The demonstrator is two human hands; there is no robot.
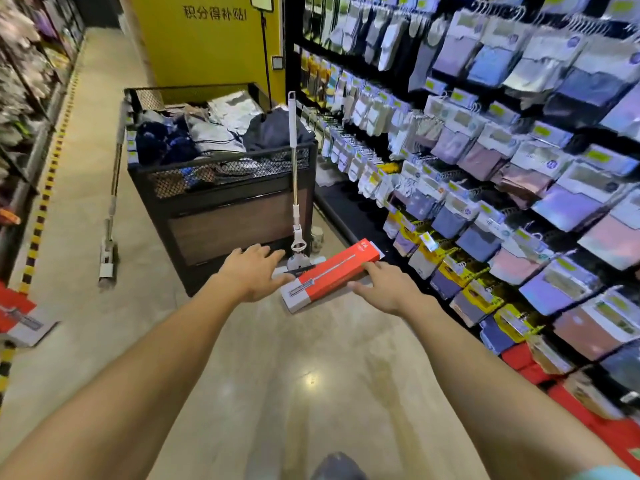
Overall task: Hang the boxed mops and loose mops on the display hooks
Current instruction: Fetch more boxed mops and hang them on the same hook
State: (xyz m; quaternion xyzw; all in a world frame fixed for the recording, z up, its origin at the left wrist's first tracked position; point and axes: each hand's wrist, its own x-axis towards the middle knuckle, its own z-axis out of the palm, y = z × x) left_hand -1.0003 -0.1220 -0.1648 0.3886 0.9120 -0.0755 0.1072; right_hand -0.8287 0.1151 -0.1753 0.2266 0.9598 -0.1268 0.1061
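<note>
From the head camera I see both arms stretched forward over the shop floor (pixel 242 358). The right hand (pixel 389 289) holds a red boxed mop (pixel 329 271) at its near long edge; the fingers (pixel 372 268) lie over the top of the box and the thumb is along its near side, so I record this hand as grasping the box. The box is held above the floor, tilted, with its far end raised toward the display wall on the right.

The left hand (pixel 251 270) is spread, its fingers straight and released, holding nothing. It sits just beside the near left end of the box; I cannot tell whether it touches it.

A loose mop (pixel 294 188) stands upright against the right front corner of a black mesh bin (pixel 221 202), its head on the floor just behind the box. A second loose mop (pixel 110 209) leans against the bin's left side, head on the floor. The bin is filled with folded clothing.

Another red and white box (pixel 20 320) lies on the floor at the left edge, well apart from both hands.

The display wall (pixel 485 150) on the right carries packaged socks and garments on hooks. A yellow pillar (pixel 207 46) stands behind the bin.
</note>
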